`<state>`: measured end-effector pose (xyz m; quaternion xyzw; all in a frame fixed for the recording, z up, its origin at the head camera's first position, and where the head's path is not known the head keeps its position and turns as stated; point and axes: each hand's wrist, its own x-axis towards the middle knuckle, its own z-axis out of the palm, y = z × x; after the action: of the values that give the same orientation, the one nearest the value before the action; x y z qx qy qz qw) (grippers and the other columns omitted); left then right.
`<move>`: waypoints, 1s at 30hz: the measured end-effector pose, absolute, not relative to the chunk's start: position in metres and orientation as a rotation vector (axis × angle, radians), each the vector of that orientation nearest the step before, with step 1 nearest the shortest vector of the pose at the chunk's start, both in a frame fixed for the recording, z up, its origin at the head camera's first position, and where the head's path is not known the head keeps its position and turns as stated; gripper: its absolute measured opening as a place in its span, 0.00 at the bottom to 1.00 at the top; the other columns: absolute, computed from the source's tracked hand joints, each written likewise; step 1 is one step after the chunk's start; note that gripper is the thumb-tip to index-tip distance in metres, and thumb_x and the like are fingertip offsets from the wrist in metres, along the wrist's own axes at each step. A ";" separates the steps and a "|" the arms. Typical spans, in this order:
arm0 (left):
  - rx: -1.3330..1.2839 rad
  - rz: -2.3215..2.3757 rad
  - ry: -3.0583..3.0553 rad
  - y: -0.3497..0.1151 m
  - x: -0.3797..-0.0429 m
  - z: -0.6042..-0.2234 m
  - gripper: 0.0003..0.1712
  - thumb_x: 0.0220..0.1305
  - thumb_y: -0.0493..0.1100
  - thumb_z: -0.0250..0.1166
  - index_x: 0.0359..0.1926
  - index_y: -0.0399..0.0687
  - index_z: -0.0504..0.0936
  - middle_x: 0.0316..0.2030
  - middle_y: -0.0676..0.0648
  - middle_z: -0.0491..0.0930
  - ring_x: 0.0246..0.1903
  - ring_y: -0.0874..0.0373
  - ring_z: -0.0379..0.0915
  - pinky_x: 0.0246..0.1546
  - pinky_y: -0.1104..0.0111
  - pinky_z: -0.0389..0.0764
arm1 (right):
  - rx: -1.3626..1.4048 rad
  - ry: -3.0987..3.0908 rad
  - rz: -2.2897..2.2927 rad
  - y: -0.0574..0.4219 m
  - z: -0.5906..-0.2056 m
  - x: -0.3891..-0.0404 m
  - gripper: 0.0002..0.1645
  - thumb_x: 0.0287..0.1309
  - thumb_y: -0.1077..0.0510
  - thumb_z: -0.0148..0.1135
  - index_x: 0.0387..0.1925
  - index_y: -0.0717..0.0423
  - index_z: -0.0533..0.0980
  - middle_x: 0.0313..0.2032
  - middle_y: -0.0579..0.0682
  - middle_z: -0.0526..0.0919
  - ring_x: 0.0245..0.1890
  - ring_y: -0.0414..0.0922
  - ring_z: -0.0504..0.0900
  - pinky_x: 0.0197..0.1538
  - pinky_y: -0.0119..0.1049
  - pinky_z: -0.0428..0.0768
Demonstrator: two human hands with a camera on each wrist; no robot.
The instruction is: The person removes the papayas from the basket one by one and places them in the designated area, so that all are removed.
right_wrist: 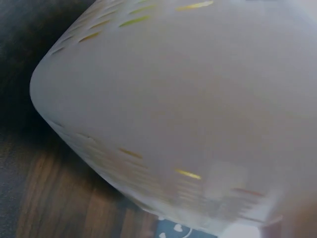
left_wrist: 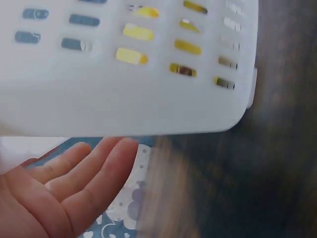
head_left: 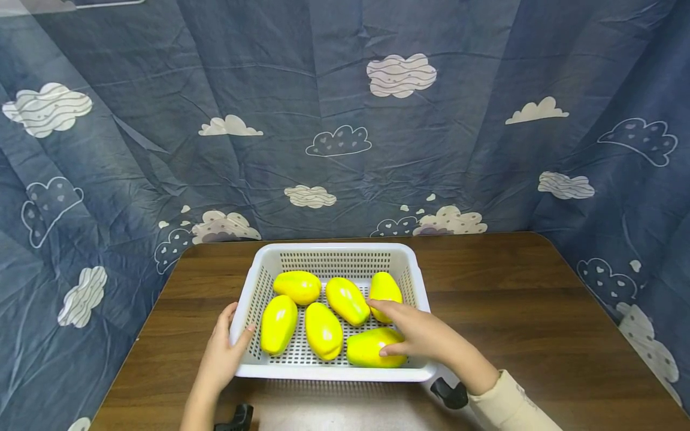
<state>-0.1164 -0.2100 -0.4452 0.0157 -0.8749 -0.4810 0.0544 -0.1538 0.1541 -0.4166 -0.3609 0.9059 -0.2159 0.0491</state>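
Observation:
A white slotted plastic basket (head_left: 338, 373) holds several glossy yellow mango-like fruits (head_left: 323, 331). At its left rim is my left hand (head_left: 220, 350), thumb over the edge and fingers outside. In the left wrist view the fingers (left_wrist: 94, 186) look extended beside the basket wall (left_wrist: 124, 106); the thumb is hidden. My right hand (head_left: 417, 329) reaches over the right side with fingers spread. Its thumb overlaps the front-right fruit (head_left: 366, 347), and its fingertips overlap the back-right fruit (head_left: 384, 287); contact is unclear. The right wrist view mostly shows the blurred basket corner (right_wrist: 124, 89).
The basket stands on a brown wooden table (head_left: 517, 311). Behind the table hangs a blue curtain (head_left: 334, 90) with cloud prints. Black wrist mounts show at the lower left (head_left: 237, 417) and beneath the right forearm (head_left: 450, 395).

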 end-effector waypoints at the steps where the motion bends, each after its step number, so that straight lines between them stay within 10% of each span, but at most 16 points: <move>1: 0.066 -1.503 -2.643 -0.210 -0.116 -0.446 0.33 0.63 0.41 0.54 0.65 0.41 0.51 0.58 0.34 0.62 0.50 0.42 0.66 0.46 0.49 0.69 | -1.100 2.755 -0.645 0.153 -0.417 -0.154 0.51 0.39 0.45 0.70 0.64 0.54 0.58 0.60 0.51 0.66 0.57 0.47 0.67 0.54 0.44 0.67; 30: 0.232 -1.786 -2.495 -0.206 -0.114 -0.448 0.29 0.63 0.33 0.46 0.65 0.46 0.52 0.53 0.33 0.69 0.47 0.41 0.71 0.43 0.53 0.72 | -1.134 2.783 -0.432 0.142 -0.427 -0.153 0.37 0.34 0.42 0.72 0.51 0.48 0.74 0.44 0.44 0.77 0.37 0.39 0.74 0.37 0.40 0.73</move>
<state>-0.1142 -0.2058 -0.4484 0.0752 -0.8105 -0.5800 0.0322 -0.1525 0.1419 -0.4270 -0.3730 0.9154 -0.1420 0.0528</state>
